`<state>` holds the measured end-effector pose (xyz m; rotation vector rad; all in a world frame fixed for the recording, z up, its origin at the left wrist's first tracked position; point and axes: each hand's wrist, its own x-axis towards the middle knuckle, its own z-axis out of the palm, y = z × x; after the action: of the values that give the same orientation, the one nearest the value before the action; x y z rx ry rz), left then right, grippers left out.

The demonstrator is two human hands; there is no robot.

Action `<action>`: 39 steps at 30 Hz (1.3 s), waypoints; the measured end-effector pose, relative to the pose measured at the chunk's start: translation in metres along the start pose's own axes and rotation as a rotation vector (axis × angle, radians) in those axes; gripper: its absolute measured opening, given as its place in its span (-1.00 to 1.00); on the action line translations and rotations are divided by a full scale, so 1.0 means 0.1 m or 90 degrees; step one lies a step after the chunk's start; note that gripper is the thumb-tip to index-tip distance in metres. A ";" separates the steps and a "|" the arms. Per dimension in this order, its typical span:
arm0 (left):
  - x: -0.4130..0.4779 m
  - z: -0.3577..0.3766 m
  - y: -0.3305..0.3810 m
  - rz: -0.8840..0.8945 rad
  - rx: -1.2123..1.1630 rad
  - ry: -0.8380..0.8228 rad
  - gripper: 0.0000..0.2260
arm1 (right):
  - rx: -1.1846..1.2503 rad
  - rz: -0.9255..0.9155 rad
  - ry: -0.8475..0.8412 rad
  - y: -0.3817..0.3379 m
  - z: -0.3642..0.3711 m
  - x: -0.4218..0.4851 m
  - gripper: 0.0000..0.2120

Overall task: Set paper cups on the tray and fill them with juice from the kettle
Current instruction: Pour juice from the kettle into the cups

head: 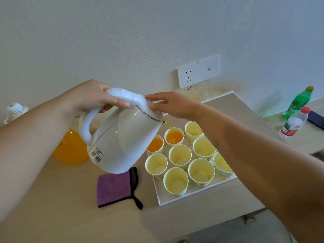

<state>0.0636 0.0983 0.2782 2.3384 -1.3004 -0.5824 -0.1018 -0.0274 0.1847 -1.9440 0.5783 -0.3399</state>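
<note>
Nine cups (180, 155) stand in three rows on the white tray (175, 200); the far row's left and middle ones hold juice (155, 142). The left hand (91, 99) curls its fingers round the handle of the tilted kettle (122, 137), which pours into the middle one. The right hand (173, 106) rests straight fingers on the lid (154, 111). The kettle's barcode label (97, 154) has print too small to read

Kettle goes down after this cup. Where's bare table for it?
Widest bare table is the near strip, in front of the purple cloth and the tray. A smaller patch lies behind the tray toward the wall. The tray is packed with cups, and the orange jug crowds the left.
</note>
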 end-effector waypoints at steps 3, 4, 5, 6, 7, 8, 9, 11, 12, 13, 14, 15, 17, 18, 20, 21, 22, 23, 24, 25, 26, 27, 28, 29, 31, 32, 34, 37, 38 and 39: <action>-0.02 -0.03 -0.01 0.007 -0.014 -0.019 -0.51 | -0.028 -0.012 0.006 -0.04 -0.02 0.01 -0.60; -0.02 -0.06 -0.02 0.010 -0.025 -0.021 -0.45 | -0.042 -0.016 0.009 -0.07 -0.04 0.01 -0.60; -0.02 -0.08 -0.04 0.016 -0.040 -0.019 -0.42 | -0.058 -0.021 0.013 -0.09 -0.05 0.02 -0.60; -0.02 -0.09 -0.05 0.021 -0.054 -0.015 -0.41 | -0.076 -0.027 0.016 -0.12 -0.06 0.02 -0.60; -0.01 -0.11 -0.07 0.027 -0.068 -0.011 -0.40 | -0.095 -0.032 0.018 -0.14 -0.07 0.03 -0.60; -0.01 -0.12 -0.08 0.032 -0.080 -0.005 -0.38 | -0.110 -0.039 0.020 -0.17 -0.08 0.03 -0.60; 0.00 -0.13 -0.09 0.038 -0.089 -0.001 -0.36 | -0.119 -0.045 0.023 -0.19 -0.08 0.04 -0.60; -0.01 -0.14 -0.11 0.046 -0.098 0.002 -0.34 | -0.126 -0.052 0.028 -0.21 -0.09 0.04 -0.60; -0.03 -0.14 -0.11 0.047 -0.099 0.004 -0.34 | -0.130 -0.054 0.027 -0.22 -0.09 0.03 -0.59; -0.04 -0.14 -0.12 0.046 -0.101 0.007 -0.34 | -0.135 -0.057 0.024 -0.23 -0.09 0.03 -0.59; -0.06 -0.14 -0.13 0.042 -0.103 0.012 -0.33 | -0.143 -0.059 0.020 -0.24 -0.08 0.02 -0.59; -0.08 -0.14 -0.14 0.041 -0.103 0.016 -0.32 | -0.148 -0.062 0.016 -0.25 -0.08 0.01 -0.59; -0.12 -0.14 -0.17 0.036 -0.103 0.020 -0.31 | -0.151 -0.063 0.006 -0.26 -0.06 0.00 -0.59; -0.14 -0.13 -0.19 0.032 -0.104 0.022 -0.32 | -0.153 -0.062 0.000 -0.27 -0.04 -0.01 -0.59; -0.20 -0.12 -0.24 0.023 -0.108 0.030 -0.35 | -0.151 -0.061 -0.013 -0.29 -0.01 -0.03 -0.59; -0.23 -0.12 -0.25 0.020 -0.114 0.033 -0.35 | -0.146 -0.061 -0.018 -0.30 0.01 -0.04 -0.60; -0.26 -0.12 -0.28 0.016 -0.123 0.036 -0.35 | -0.141 -0.063 -0.026 -0.30 0.03 -0.05 -0.60; -0.29 -0.12 -0.30 0.013 -0.128 0.036 -0.35 | -0.137 -0.063 -0.032 -0.31 0.05 -0.06 -0.60; -0.34 -0.11 -0.34 0.009 -0.131 0.036 -0.36 | -0.135 -0.064 -0.040 -0.32 0.08 -0.07 -0.61; -0.37 -0.11 -0.35 0.005 -0.133 0.034 -0.38 | -0.132 -0.064 -0.046 -0.32 0.10 -0.08 -0.60; -0.43 -0.10 -0.38 -0.001 -0.141 0.036 -0.39 | -0.132 -0.067 -0.059 -0.33 0.14 -0.09 -0.60; -0.47 -0.09 -0.40 -0.004 -0.148 0.036 -0.40 | -0.132 -0.069 -0.067 -0.33 0.17 -0.10 -0.60; -0.52 -0.08 -0.43 -0.009 -0.156 0.038 -0.38 | -0.134 -0.071 -0.079 -0.33 0.20 -0.11 -0.59; -0.56 -0.06 -0.47 -0.015 -0.154 0.046 -0.35 | -0.136 -0.072 -0.091 -0.33 0.25 -0.13 -0.59; -0.63 -0.03 -0.53 -0.028 -0.138 0.059 -0.23 | -0.144 -0.071 -0.114 -0.33 0.32 -0.17 -0.58; -0.66 -0.02 -0.56 -0.038 -0.130 0.064 -0.18 | -0.148 -0.069 -0.124 -0.32 0.36 -0.19 -0.57; -0.71 0.00 -0.62 -0.056 -0.111 0.055 -0.21 | -0.152 -0.063 -0.143 -0.30 0.42 -0.23 -0.56; -0.77 0.05 -0.70 -0.073 -0.096 0.038 -0.25 | -0.133 -0.046 -0.165 -0.26 0.51 -0.28 -0.55; -0.78 0.07 -0.71 -0.078 -0.088 0.037 -0.29 | -0.127 -0.042 -0.169 -0.24 0.53 -0.29 -0.55; -0.80 0.09 -0.72 -0.082 -0.082 0.035 -0.34 | -0.120 -0.037 -0.173 -0.23 0.56 -0.31 -0.55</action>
<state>0.0707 0.2009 0.2456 2.3274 -1.0616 -0.6187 -0.0953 0.0399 0.1818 -2.1465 0.3871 -0.0563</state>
